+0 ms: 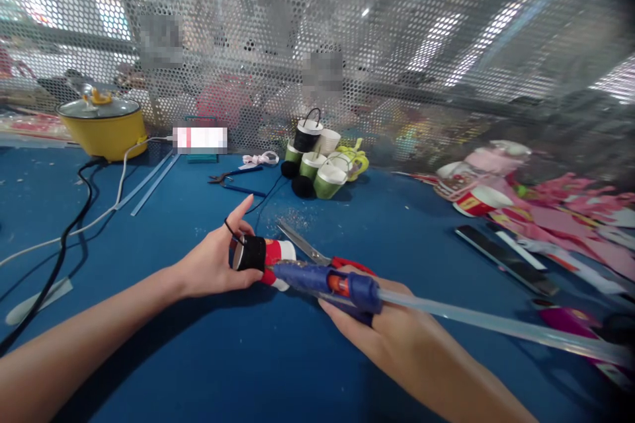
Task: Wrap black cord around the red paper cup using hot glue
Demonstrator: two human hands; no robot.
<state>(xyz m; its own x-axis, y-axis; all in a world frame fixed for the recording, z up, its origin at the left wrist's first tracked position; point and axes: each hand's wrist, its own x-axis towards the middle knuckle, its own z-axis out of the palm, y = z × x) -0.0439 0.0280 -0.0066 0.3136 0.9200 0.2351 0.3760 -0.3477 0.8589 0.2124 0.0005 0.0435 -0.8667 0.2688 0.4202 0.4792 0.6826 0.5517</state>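
Note:
My left hand (218,258) grips a paper cup (274,252) lying on its side, its red and white surface partly wrapped in black cord. A loop of the black cord (231,230) passes around a finger of that hand. In my right hand (397,317) is a blue glue gun (317,277), with a long clear glue stick (476,324) sticking out of its back. The gun's nozzle meets the cup near the edge of the black wrapping. Scissors with red handles (310,246) lie just behind the gun, their blades spread a little.
Green, white and black wrapped cups (331,182) stand at the back beside black cord balls (302,186). Pliers (233,178) lie left of them. A yellow electric pot (106,132) stands far left, cables trailing forward. A phone (503,258), a red cup (479,201) and pink material (560,218) are at right.

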